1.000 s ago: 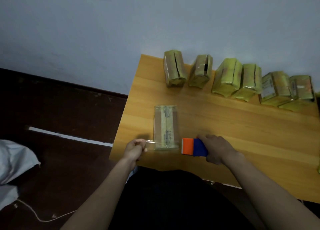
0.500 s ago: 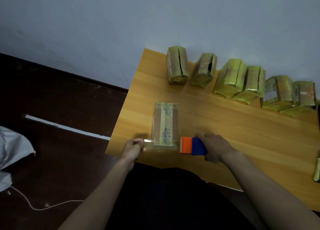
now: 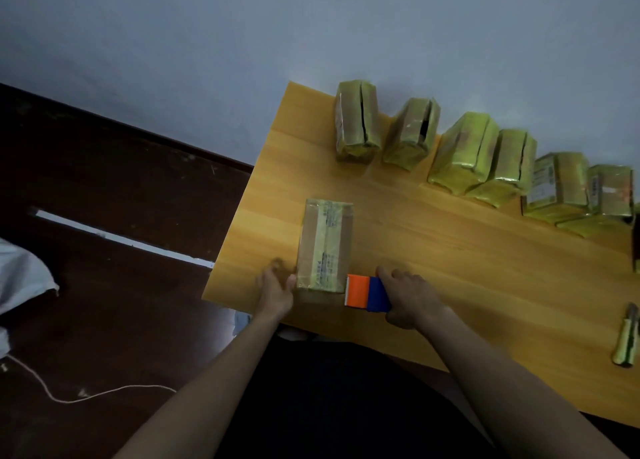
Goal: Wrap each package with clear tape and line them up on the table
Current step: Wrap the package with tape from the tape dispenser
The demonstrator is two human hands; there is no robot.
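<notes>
From the head view, the package (image 3: pixel 325 247) I am taping lies flat near the table's (image 3: pixel 467 285) near left corner, its long axis running from 12 to 6 o'clock, the near end close to the table edge. My left hand (image 3: pixel 277 290) sits at the package's 7 o'clock, pressed against its near left side; the fingers blur, so I cannot tell whether they lie flat smoothing the tape down or pinch its end. My right hand (image 3: pixel 407 297) is at the package's 5 o'clock, fingers curled round the tape dispenser (image 3: pixel 367 292), whose orange end touches the package's near right corner. So the two hands flank the short near end, and I judge the tape runs across that end, square to the long axis. The next move, I think, turns on that: the band has to be cut or carried on around the short way.

At 1 to 2 o'clock, well apart, six wrapped packages (image 3: pixel 460 152) stand lined along the far edge. A small knife-like tool (image 3: pixel 627 339) lies at 3 o'clock near the right border.
</notes>
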